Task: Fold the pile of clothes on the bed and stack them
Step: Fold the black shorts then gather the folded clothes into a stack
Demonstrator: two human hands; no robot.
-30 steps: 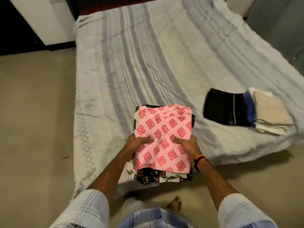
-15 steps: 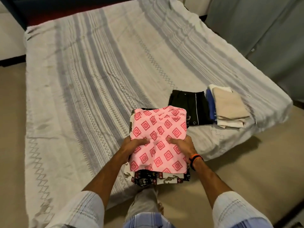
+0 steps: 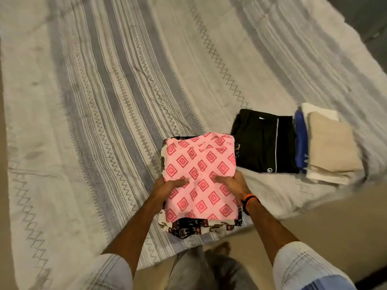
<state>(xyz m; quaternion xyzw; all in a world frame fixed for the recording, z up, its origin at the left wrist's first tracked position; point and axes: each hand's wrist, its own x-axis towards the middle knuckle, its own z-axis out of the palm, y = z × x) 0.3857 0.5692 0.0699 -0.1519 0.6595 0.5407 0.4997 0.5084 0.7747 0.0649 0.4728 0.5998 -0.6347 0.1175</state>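
Holding a stack of folded clothes (image 3: 199,181) by its near half, over the near edge of the bed (image 3: 104,101). Left hand (image 3: 167,188) on the stack's left side, thumb laid flat across the pink diamond-print top piece (image 3: 201,155), remaining fingers tucked under and hidden. Right hand (image 3: 232,184) mirrored on the right side, thumb on top, fingers below; orange-and-black wristband (image 3: 249,200) on that wrist. Each grip thus clamped on the stack from opposite sides, with the stack's far half projecting beyond both thumbs. Beneath the pink piece, edges of a black-and-cream patterned garment (image 3: 188,226) showing at the near and left margins. Whether the stack's underside touches the bedsheet: cannot tell.

Just right of the stack, a folded black garment (image 3: 263,143) with a thin white stripe, lying flat on the bed, its left edge partly covered by the stack's far right corner. Further right, touching the black garment, a second pile: blue cloth (image 3: 300,141) at the left edge, beige folded cloth (image 3: 333,143) on top, white cloth (image 3: 322,176) below. Striped grey-and-white bedsheet spread to the left and far side. Floor (image 3: 324,216) near right.
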